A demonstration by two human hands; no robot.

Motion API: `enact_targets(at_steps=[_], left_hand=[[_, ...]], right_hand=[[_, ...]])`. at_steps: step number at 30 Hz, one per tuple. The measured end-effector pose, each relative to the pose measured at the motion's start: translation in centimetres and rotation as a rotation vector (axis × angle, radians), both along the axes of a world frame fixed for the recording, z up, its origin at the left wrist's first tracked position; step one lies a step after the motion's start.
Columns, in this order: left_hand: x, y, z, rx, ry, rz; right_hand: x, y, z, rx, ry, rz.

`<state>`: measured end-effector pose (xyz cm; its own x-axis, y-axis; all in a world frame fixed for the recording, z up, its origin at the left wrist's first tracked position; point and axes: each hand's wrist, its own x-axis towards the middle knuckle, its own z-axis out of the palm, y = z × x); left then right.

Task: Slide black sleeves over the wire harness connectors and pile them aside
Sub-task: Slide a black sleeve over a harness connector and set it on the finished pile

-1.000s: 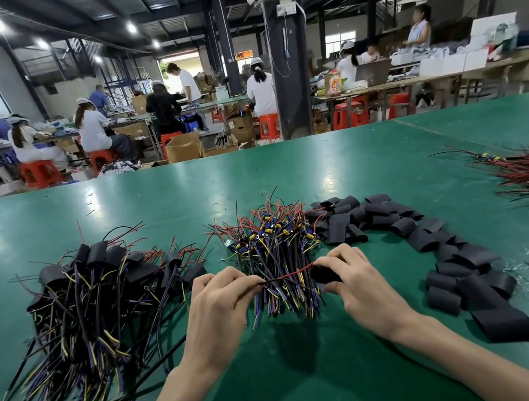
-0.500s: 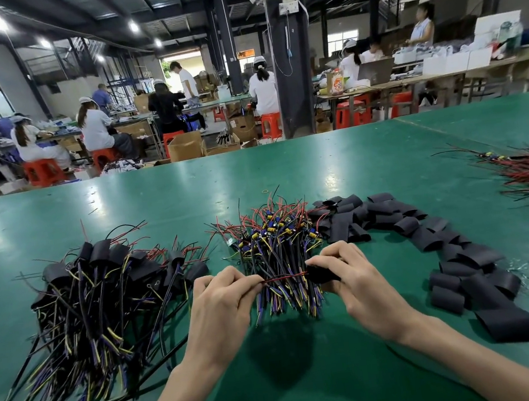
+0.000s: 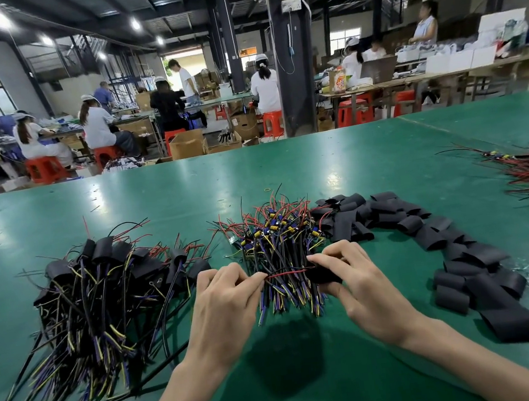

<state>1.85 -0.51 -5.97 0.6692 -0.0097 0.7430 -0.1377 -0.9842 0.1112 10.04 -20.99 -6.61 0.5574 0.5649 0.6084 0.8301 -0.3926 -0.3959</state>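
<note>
In the head view, the left hand [image 3: 224, 292] pinches a thin red wire [image 3: 285, 273]. The right hand [image 3: 356, 284] pinches a black sleeve [image 3: 324, 275] at the wire's other end, just over the bare harness bunch [image 3: 278, 242]. It is best to pull the wire tight and straight, then push the sleeve on gently

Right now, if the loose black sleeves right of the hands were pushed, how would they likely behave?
The loose black sleeves probably are light and would scatter, since they lie as separate short pieces. Most look flattened, so they would likely slide rather than roll on the glossy green table. Several sag into ovals, suggesting soft walls that crush easily.
</note>
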Motion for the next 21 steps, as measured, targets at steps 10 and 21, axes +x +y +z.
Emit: enact_targets(at_steps=[10, 21], left_hand=[[-0.3, -1.9, -0.1, 0.078, 0.025, -0.176], [-1.1, -3.1, -0.6, -0.269, 0.19, -0.33]], right_hand=[[-1.3, 0.7, 0.0, -0.249, -0.279, -0.085], [-2.0, 1.1, -0.5, -0.411, -0.118, 0.086]])
